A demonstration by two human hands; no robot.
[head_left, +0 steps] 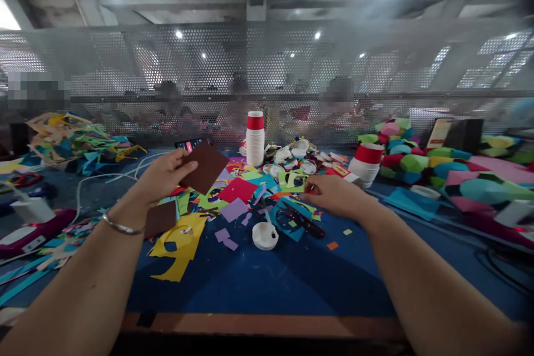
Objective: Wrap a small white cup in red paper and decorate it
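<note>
- The brown card (206, 167) is held up over the table (334, 283), left of centre, tilted, with one corner pointing down.
- No cut is seen in the card, so work on it is judged to be hardly begun; a second card (161, 219) is left lying below it, partly hidden by the left forearm.
- Curved holes have already been cut in the yellow sheet (196, 236) and the green sheet (286, 179).
- The card is pinched at its left edge by the left hand (169, 172), the thumb laid on the near face.
- In the right hand (325, 194) the grip is loosely parted, the fingers bent; nothing is seen held, and whether the scraps are touched cannot be told.
- Near that hand, a dark tool (311, 225) is seen, with a white disc (265, 236) to its left.
- Farther back, stacked cups (255, 147) are stood upright.
</note>
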